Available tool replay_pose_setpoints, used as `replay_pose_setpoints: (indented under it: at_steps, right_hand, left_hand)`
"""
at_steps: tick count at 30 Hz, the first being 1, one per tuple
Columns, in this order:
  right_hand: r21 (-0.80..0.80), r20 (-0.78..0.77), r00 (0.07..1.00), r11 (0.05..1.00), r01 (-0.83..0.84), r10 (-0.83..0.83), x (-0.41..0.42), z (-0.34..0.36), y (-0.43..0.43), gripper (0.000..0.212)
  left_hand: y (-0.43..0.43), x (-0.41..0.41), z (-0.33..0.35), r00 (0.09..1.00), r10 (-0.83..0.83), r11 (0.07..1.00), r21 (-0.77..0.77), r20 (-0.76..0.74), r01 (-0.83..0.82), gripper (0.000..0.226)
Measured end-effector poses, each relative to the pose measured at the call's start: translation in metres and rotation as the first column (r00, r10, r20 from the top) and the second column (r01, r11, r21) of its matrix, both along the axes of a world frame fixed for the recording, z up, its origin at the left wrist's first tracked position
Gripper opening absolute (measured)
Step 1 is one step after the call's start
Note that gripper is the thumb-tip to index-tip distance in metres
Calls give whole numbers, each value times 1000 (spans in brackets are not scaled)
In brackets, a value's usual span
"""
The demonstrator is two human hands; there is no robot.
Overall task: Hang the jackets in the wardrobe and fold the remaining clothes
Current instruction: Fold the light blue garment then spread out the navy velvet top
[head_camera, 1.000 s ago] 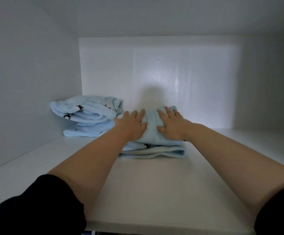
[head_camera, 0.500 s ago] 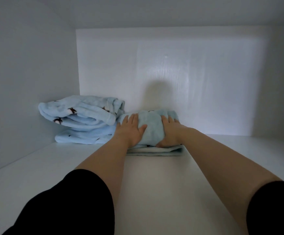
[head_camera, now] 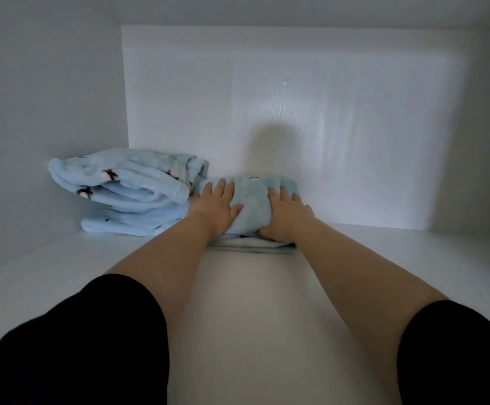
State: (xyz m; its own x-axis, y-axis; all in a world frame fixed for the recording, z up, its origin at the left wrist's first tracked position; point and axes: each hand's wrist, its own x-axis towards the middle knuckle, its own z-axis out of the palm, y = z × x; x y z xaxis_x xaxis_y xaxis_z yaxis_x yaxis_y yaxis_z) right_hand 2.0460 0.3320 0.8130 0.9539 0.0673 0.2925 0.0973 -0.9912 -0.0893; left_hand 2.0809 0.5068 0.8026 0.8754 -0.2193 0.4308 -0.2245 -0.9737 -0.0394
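A folded light-blue fleece garment (head_camera: 252, 200) lies on the white wardrobe shelf (head_camera: 237, 302), close to the back wall. My left hand (head_camera: 214, 209) lies flat on its left side with fingers straight. On its right side, my right hand (head_camera: 287, 214) presses down with fingers stretched forward. To the left sits a second folded light-blue fleece garment (head_camera: 121, 194) with small dark prints, touching the first one.
The shelf is boxed in by a white back wall (head_camera: 296, 127), a left side wall (head_camera: 47, 127) and a right side wall (head_camera: 489, 127). Bare shelf board runs from the garments to the front edge and off to the right.
Both hands have pushed the folded garment deeper into the shelf, up against the other garment and nearer the back wall. My view has moved further into the shelf.
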Motion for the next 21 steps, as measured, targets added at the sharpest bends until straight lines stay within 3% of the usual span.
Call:
replay_pose_setpoints:
  at_steps: [11,21]
  right_hand:
    - [6,-32,998,999,-51,51,-83,15,12,97]
    - [-49,189,982,999,-8,17,-247,-9,41,82]
  left_hand:
    - [8,-105,12,999,37,999,35,-13,-36,63]
    - [27,-261,8,990,-48,998,44,134,42,60]
